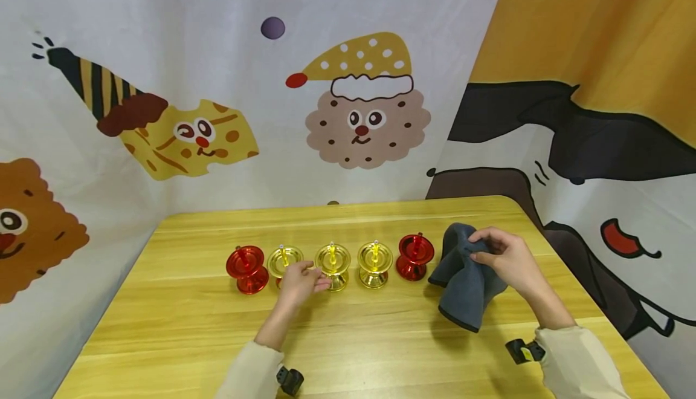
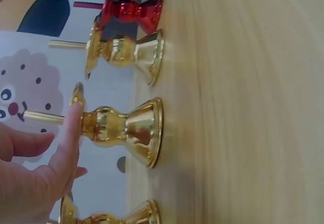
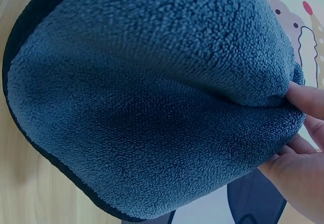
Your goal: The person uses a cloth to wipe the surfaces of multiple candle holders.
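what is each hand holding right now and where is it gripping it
The right hand pinches the grey cloth by a bunched upper fold. The left hand holds nothing; its fingers reach to the middle gold candlestick.

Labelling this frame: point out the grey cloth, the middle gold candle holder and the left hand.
grey cloth (image 1: 464,290): head view, on its hanging fold.
middle gold candle holder (image 1: 333,260): head view, on its upper dish.
left hand (image 1: 298,283): head view, on the back of the hand.

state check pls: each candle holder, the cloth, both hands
left red candle holder: upright, untouched
left gold candle holder: upright, partly behind left hand
middle gold candle holder: upright, left hand's fingertip at its rim
right gold candle holder: upright, untouched
right red candle holder: upright, beside cloth
grey cloth: bunched, hanging from right hand
left hand: fingers extended, holds nothing
right hand: pinches cloth
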